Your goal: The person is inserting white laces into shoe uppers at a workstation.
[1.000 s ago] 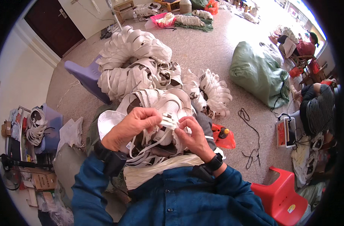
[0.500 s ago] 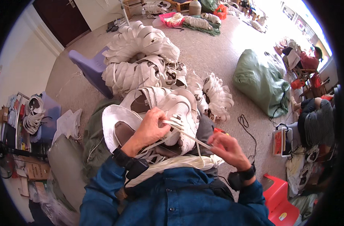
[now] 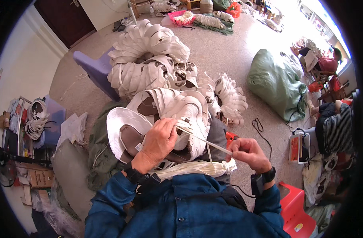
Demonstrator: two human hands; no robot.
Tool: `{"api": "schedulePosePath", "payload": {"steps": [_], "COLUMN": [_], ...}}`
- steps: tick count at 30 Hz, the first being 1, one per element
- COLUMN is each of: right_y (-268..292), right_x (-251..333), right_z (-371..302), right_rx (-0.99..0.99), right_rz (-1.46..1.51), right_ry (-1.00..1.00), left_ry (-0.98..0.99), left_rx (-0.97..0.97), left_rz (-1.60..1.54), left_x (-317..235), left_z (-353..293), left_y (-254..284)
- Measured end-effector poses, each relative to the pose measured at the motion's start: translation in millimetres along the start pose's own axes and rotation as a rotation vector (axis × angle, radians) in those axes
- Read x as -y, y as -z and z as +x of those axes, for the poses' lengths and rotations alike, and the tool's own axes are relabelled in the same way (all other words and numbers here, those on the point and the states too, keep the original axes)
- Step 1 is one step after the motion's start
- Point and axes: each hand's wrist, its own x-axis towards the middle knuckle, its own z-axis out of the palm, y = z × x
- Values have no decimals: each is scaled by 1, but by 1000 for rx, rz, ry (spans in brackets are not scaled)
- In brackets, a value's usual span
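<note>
A white shoe upper (image 3: 191, 109) with a perforated toe lies across my lap. My left hand (image 3: 157, 139) is closed at its laced opening; the fingertips are partly hidden, and the laces run right beside them. From there a flat white shoelace (image 3: 207, 142) stretches taut to the right. Its far part is pinched between the thumb and fingers of my right hand (image 3: 251, 154). Under my left wrist sits another upper with a brown lining (image 3: 129, 137). A bundle of pale laces (image 3: 201, 168) lies across my lap, against my blue shirt.
Strung stacks of white uppers (image 3: 147, 43) rise ahead beside a purple chair (image 3: 92, 69). Another ring of uppers (image 3: 231, 97) is to their right. Beyond it stands a green sack (image 3: 274, 85). A red stool (image 3: 294, 210) is at my right; other people sit at the far right.
My right hand has moved slightly right, drawing the lace straighter, and its fingers have closed more firmly. My left hand has shifted a little lower and stays at the upper.
</note>
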Motion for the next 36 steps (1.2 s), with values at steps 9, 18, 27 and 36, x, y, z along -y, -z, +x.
{"api": "schedulePosePath", "payload": {"steps": [9,18,27,36], "right_y": [19,21,5,-57], "right_x": [-6,-23,-50,-8], "right_z": [30,40,62,76], "right_rx": [-178,-296,-488,171], "right_rz": [265,136,-603,-367], "right_ry": [151,177,467,336], "left_ry": [-97,-139,-75,244], "left_rx": [11,57,-11,31], "left_rz": [114,355,23,-341], "left_x": [-17,-18,-33,-66], "left_z": [-10,1,-16,-45], "left_y": [6,-19,19,38]}}
